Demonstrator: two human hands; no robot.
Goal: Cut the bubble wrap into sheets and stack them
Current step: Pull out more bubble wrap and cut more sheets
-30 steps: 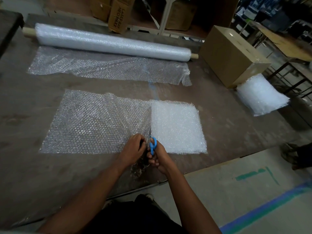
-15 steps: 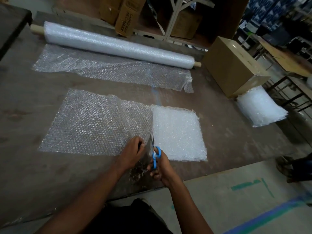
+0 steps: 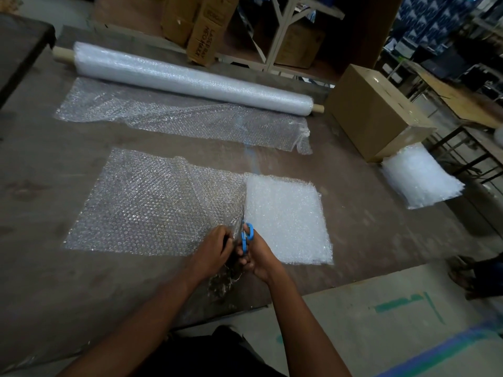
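Bubble wrap cut risked wandering at the near edge

Bubble wrap strip (image 3: pixel 152 205) lay flat on the tabletop (image 3: pixel 40 164), stretching away to the left of the hands, with its near edge bunched up between them. The left hand (image 3: pixel 213 250) had its fingers curled round that gathered edge, pinching it taut. The right hand (image 3: pixel 254 258) gripped the blue-handled scissors (image 3: pixel 246 235), whose blades pointed away from the person into the film. Just right of the right hand sat a white stack of cut sheets (image 3: pixel 285 219), its left edge touching the cut line.

The main hazard was a crooked or torn cut: the film was wrinkled and ridged ahead of the blades, so it could fold into them and snag rather than shear. The left fingers sat very close beside the blades, and a slip could nick them. Pulling the strip too hard might also drag the stack out of square. Farther beyond the hands, the roll (image 3: pixel 190 77) and its unrolled length (image 3: pixel 177 118) lay well apart from the work.
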